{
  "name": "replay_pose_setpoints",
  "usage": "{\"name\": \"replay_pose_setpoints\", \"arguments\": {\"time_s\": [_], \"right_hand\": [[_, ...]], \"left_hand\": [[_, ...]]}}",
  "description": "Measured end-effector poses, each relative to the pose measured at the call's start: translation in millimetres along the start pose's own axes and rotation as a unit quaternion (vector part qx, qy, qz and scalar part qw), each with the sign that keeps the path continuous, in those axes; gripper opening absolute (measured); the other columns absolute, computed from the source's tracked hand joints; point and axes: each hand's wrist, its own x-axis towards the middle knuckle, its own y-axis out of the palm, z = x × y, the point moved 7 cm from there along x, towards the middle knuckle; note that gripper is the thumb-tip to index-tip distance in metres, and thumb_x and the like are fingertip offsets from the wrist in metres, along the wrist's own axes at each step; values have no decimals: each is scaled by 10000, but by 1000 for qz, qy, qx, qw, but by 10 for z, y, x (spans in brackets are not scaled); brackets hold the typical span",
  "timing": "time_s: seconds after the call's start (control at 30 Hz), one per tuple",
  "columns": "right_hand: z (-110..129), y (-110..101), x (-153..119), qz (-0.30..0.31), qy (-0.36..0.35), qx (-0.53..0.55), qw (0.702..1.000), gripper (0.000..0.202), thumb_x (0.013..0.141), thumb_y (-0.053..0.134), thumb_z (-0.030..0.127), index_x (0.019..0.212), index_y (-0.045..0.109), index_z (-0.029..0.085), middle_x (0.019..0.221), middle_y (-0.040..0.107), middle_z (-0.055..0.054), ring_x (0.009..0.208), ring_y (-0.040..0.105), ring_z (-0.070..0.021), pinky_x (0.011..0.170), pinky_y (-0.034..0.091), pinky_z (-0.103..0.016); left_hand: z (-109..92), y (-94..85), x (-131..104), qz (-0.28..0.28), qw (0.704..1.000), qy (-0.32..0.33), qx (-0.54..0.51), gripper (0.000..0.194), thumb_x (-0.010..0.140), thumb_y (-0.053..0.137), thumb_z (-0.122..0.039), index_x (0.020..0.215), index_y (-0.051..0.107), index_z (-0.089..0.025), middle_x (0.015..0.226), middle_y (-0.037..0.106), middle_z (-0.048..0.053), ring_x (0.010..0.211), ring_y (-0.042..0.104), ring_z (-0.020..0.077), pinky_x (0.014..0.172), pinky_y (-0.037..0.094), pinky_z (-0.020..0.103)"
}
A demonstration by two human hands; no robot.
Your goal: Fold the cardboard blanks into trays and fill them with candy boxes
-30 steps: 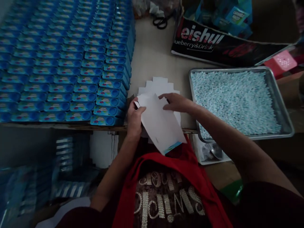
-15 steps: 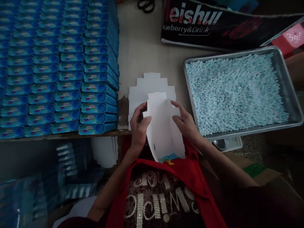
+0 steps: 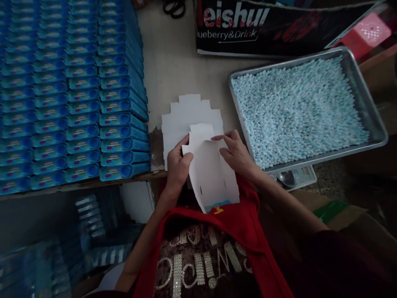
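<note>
"What are you getting at your end?"

"Remote seat, head camera: I've got the white carton [image 3: 211, 169] half shaped, out over the near edge of the table [image 3: 186, 62], its sides rising, its far end open, blue showing at the near end!"

"And the hands?"

"Left hand [image 3: 179, 167] pinches the left side, thumb on top. Right hand [image 3: 238, 153] has the right side between thumb and curled fingers, index finger stretched over the far flap; how tightly, I can't tell."

"So how far along?"

"Partway, I'd say. The blue boxes [image 3: 114, 145] stand in rows on the left and look finished. This 1 needs more folding and closing, I judge, and the flat white blanks [image 3: 173, 124] beneath are untouched. Over right, the tray [image 3: 376, 133] holds loose pale-blue pieces [image 3: 294, 111]; I see none inside the carton"
</note>
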Motion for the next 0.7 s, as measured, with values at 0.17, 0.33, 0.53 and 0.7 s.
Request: {"name": "replay_pose_setpoints", "arguments": {"time_s": [0.17,0.33,0.53,0.7], "right_hand": [[-64,27,2,-5,-57,76,995,489,800,463,62,1215,690,187,1225,640,-113,1120,661,-263,1060,527,-465],[-30,26,-11,5,-68,74,995,505,841,444,73,1280,670,184,1287,621,-127,1178,646,-267,1106,513,-469],[61,95,52,58,-44,0,997,543,881,436,106,1380,646,132,1318,602,-166,1091,652,-281,1022,547,-464],[54,77,124,66,-47,0,997,522,852,459,101,1325,677,127,1281,619,-160,1066,654,-281,1021,538,-454]], "left_hand": [[52,-158,78,-40,998,-25,37,584,643,600,-210,1177,833,-234,1075,820,13,951,713,262,869,589,380],[292,-131,61,-72,986,-78,-125,671,638,608,-160,1283,767,-253,1252,779,37,1042,740,245,858,596,347],[239,-1,53,-10,977,-46,-209,756,699,618,-185,1448,657,-278,1447,708,79,1235,711,261,947,593,351],[71,136,-6,44,976,-4,-211,733,900,687,-339,1592,450,-368,1448,706,80,1147,730,245,914,590,381]]}}
